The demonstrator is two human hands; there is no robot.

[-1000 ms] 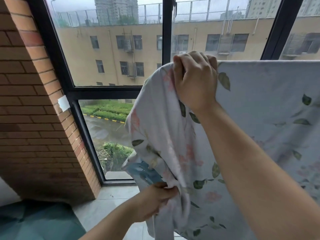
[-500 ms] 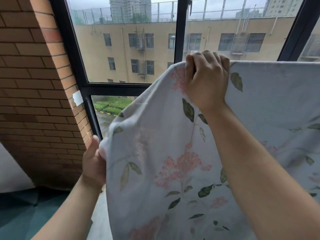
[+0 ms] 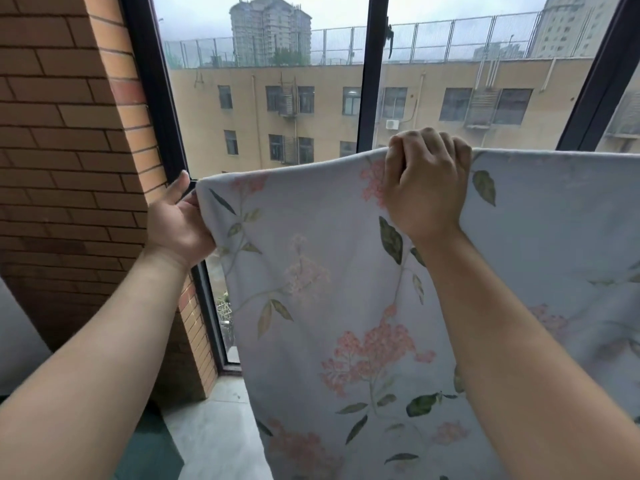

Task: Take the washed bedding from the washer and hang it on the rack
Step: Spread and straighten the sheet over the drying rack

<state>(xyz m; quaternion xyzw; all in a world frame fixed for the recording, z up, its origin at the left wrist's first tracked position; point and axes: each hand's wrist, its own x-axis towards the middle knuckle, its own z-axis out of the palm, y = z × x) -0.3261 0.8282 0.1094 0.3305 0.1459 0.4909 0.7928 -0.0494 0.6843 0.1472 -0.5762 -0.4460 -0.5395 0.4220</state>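
Note:
A pale grey bed sheet (image 3: 329, 289) printed with pink flowers and green leaves hangs spread out in front of the window, its top edge running level to the right. My right hand (image 3: 424, 183) grips that top edge with curled fingers. My left hand (image 3: 178, 223) holds the sheet's upper left corner, pulled out toward the brick wall. The rack under the sheet is hidden by the cloth. The washer is not in view.
A brick wall (image 3: 69, 168) stands close on the left. Behind the sheet is a large window with a dark frame (image 3: 369, 81). Pale floor tiles (image 3: 214, 427) show below, with a dark green mat (image 3: 152, 452) at the lower left.
My left hand rose from low on the bunched sheet to its upper left corner and drew it out to the left, so the sheet now hangs flat. My right hand kept its grip on the top edge.

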